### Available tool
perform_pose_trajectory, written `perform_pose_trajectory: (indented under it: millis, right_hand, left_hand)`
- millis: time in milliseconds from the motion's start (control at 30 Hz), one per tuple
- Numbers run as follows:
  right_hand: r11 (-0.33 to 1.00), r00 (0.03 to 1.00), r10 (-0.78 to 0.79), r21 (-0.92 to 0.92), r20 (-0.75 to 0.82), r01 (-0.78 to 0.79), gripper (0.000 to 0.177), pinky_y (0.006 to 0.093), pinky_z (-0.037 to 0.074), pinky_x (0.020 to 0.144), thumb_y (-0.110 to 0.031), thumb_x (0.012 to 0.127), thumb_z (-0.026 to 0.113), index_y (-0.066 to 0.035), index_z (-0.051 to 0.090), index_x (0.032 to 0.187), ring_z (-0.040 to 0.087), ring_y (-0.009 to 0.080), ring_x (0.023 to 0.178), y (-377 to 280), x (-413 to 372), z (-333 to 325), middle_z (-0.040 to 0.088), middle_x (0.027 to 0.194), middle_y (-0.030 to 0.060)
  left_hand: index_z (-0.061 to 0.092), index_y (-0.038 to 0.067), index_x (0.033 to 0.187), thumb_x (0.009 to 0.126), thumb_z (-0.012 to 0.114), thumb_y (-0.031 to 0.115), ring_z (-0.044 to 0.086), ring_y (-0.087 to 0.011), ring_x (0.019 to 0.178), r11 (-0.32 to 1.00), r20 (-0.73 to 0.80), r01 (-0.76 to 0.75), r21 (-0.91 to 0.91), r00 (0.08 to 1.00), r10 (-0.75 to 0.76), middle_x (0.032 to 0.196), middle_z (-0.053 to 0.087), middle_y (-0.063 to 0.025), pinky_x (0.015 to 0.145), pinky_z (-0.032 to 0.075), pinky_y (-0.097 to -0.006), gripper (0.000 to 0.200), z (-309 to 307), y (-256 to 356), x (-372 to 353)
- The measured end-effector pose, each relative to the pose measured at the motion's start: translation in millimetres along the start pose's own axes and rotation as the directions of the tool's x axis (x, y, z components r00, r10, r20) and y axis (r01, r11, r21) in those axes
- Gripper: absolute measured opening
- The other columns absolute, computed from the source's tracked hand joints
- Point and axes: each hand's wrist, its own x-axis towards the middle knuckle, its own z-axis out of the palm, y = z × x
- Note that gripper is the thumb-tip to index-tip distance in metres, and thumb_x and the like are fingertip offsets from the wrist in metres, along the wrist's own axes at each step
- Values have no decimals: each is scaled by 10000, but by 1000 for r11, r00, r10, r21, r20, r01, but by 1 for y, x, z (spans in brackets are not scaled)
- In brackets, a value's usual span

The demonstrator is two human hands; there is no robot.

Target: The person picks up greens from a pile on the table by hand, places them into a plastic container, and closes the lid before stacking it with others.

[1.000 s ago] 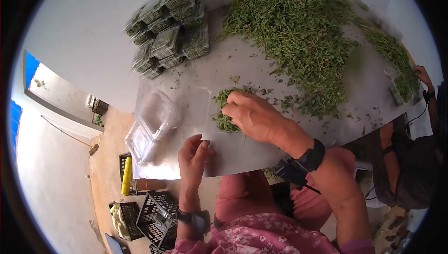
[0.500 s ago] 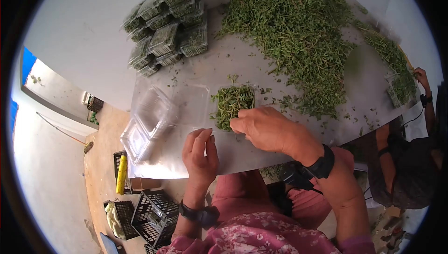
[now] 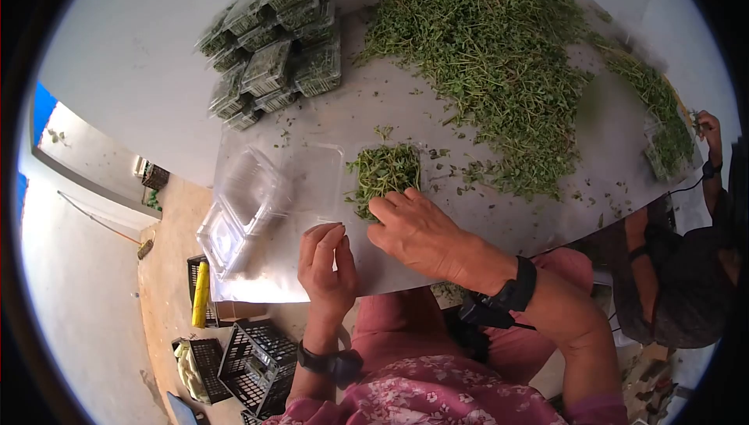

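Note:
Leafy green stems (image 3: 385,175) fill a clear plastic clamshell box whose open lid (image 3: 318,183) lies flat on its left. My right hand (image 3: 417,231) is at the near edge of this box, its fingers curled in on the greens. The fingertips are partly hidden by the hand itself. Left of it, my left hand (image 3: 326,265) hovers over the table's near side with fingers bent and drawn together. Whatever they may pinch is too small to make out. Some stems stick out over the box's rim.
Empty clear clamshells (image 3: 242,202) lie nested at the left of the table (image 3: 468,257). Filled boxes (image 3: 269,66) are stacked at the back left. A large heap of greens (image 3: 484,58) covers the back right. Black crates (image 3: 257,366) stand on the floor. Another person's hand (image 3: 708,132) is at far right.
My right hand has drawn slightly left and toward me along the box's near edge. My left hand's fingers have come closer together. The view has shifted slightly.

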Motion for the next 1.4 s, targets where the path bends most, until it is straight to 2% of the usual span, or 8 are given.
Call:
perform_pose_trajectory:
  millis: [200,300,567,667,767,967,1133,1400]
  right_hand:
    - [969,996,23,248,-91,0,40,385,472,707,-85,772,584,-68,554,750,576,273,801,9,8,-12,507,823,91]
    - [972,979,21,234,-203,28,25,388,473,696,-65,772,574,-68,550,771,574,279,780,16,18,-24,508,808,87]
    - [985,964,164,90,-209,-148,107,364,486,690,0,825,609,-70,641,898,598,284,746,45,19,-20,596,859,80]
    - [937,937,294,252,-188,-243,72,372,496,694,-5,841,624,-47,637,898,618,308,772,55,17,-38,611,857,103]
    - [874,897,379,407,-227,-266,63,429,502,704,0,827,579,-31,629,848,625,348,792,58,16,-51,614,823,131]
    - [963,957,202,219,-209,-156,54,408,502,669,7,811,628,-16,636,860,627,335,759,52,17,-27,637,835,109]
    - [963,964,230,108,133,-245,140,392,377,913,-5,849,536,-67,652,898,600,232,951,40,12,-10,634,970,58]
    - [930,943,329,193,-55,-314,189,396,375,865,27,818,536,-69,660,922,587,255,923,48,12,-30,637,971,38]
  left_hand:
    - [630,-12,999,879,619,-35,630,-179,719,955,43,269,-124,963,-265,924,669,-124,660,502,-264,122,-11,-18,-18]
    - [608,-50,1087,940,608,68,625,-150,759,673,171,646,-359,755,-633,948,670,-114,677,498,-247,189,-14,-21,-21]
    - [435,-52,1341,975,600,241,628,-154,899,268,326,701,-661,590,-739,1129,612,-127,704,488,-255,497,-7,-42,-2]
    - [408,-36,1366,972,601,219,632,-161,921,235,333,683,-692,590,-735,1144,613,-135,711,489,-255,508,-2,-41,4]
    - [398,24,1384,974,591,208,639,-181,943,265,341,704,-659,594,-728,1137,613,-128,719,497,-256,490,2,-40,8]
    - [337,41,1436,964,579,137,640,-178,936,337,279,655,-677,651,-705,1151,616,-137,709,494,-254,539,6,-36,14]
    - [381,14,1409,943,595,62,618,-146,966,525,173,562,-639,771,-613,1185,611,-140,737,482,-235,515,13,-32,13]
    - [523,-11,1247,926,575,-1,608,-157,993,872,25,319,-371,942,-334,1192,607,-152,734,505,-260,326,21,-31,11]
